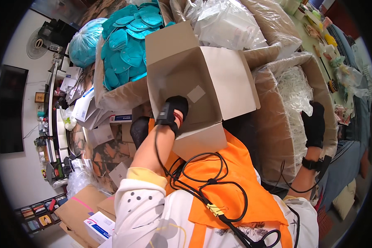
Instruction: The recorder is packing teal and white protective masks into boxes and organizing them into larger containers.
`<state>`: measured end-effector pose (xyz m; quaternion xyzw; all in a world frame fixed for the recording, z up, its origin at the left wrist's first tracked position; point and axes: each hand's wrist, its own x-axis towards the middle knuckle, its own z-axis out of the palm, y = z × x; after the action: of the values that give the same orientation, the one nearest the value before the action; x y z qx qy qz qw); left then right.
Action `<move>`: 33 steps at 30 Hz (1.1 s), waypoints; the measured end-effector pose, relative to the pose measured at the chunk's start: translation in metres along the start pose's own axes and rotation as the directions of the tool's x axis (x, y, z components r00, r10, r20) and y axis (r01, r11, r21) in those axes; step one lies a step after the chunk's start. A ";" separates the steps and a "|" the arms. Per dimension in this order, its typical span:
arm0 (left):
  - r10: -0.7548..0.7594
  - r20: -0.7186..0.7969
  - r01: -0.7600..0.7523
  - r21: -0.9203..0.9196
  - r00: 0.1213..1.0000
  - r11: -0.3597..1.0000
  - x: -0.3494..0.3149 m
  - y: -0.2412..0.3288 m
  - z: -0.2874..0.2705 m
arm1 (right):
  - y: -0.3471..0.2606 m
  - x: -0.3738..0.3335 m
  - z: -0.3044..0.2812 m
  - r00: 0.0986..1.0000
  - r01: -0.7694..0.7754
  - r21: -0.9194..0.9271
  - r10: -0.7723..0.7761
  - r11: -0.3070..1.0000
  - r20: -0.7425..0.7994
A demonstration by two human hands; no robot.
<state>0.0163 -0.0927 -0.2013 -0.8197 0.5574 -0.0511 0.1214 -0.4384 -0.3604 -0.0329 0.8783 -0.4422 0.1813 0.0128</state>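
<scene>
Box: open tan-and-white cardboard box (pixel 232 82), flaps folded outward, small pale rectangle (pixel 196 94) inside; sits just beyond the orange cloth apron (pixel 235 182)
Left hand: black-gloved left hand (pixel 176 110) over box's near-left edge – grip hidden, can't tell
Right hand: black-gloved right hand (pixel 314 124) inside right carton, by strands – fingers' closure unclear
Right carton: plastic-lined brown cardboard carton (pixel 273 136), heaped thin white strands (pixel 292 89)
Left carton: plastic-lined brown carton (pixel 122 98), piled teal cup-shaped masks (pixel 132 51)
Far carton: plastic-lined (pixel 273 20), clear plastic packets (pixel 227 25)
</scene>
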 end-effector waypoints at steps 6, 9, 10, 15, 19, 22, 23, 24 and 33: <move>0.046 0.378 0.317 -0.830 0.925 0.458 0.033 -0.031 -0.106 | -0.066 0.022 -0.014 0.993 0.064 0.228 -0.039 0.971 -0.113; 0.127 0.372 0.385 -0.918 0.919 -0.093 0.015 -0.030 -0.140 | -0.129 0.029 -0.008 0.998 0.057 0.586 -0.042 0.808 -0.039; 0.180 0.331 0.376 -0.844 0.926 -0.382 0.006 -0.030 -0.154 | -0.156 0.029 -0.008 0.997 -0.032 0.752 -0.029 0.659 0.068; 0.216 0.230 0.301 -0.864 0.949 -0.403 -0.031 -0.022 -0.187 | -0.251 0.020 0.012 0.822 0.501 0.716 -0.527 0.486 -0.218; 0.175 0.201 0.238 -0.944 0.964 -0.227 -0.055 -0.018 -0.196 | -0.304 0.012 0.014 0.671 -0.658 0.731 -0.302 0.180 0.678; 0.079 0.130 0.150 -0.911 0.988 -0.385 -0.072 -0.008 -0.189 | -0.322 0.003 0.016 0.640 -0.716 0.693 -0.322 0.077 0.697; 0.124 0.211 0.242 -0.905 0.970 -0.350 -0.076 -0.010 -0.192 | -0.328 0.001 0.012 0.705 -0.660 0.749 -0.297 0.057 0.644; 0.120 0.208 0.238 -0.903 0.971 -0.358 -0.079 -0.010 -0.184 | -0.331 0.000 0.010 0.764 -0.600 0.799 -0.270 0.039 0.586; 0.183 0.163 0.221 -0.907 0.969 -0.360 -0.112 -0.016 -0.167 | -0.305 0.022 0.006 0.924 -0.254 0.957 -0.255 0.141 0.283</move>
<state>-0.0479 -0.0074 -0.0305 -0.5684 0.3213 0.5297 -0.5413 -0.1865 -0.1933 0.0105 0.6850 -0.2062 0.2514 -0.6520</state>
